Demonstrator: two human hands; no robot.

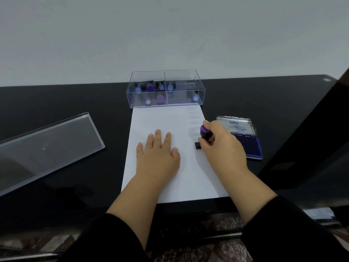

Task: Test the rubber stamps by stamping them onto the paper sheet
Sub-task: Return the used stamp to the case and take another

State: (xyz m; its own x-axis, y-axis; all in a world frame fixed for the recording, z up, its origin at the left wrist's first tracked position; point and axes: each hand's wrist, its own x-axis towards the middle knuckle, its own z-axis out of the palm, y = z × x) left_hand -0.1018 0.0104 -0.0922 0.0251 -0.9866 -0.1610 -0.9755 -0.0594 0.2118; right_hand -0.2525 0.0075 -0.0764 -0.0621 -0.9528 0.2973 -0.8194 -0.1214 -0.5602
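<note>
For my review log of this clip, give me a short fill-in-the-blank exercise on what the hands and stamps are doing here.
1. The left hand lies flat on the ____.
2. The right hand grips a stamp with a ____ top.
3. The ink pad lies to the ____ of the paper sheet.
4. The other stamps stand in a clear ____.

Missing words: paper sheet; purple; right; box
</note>
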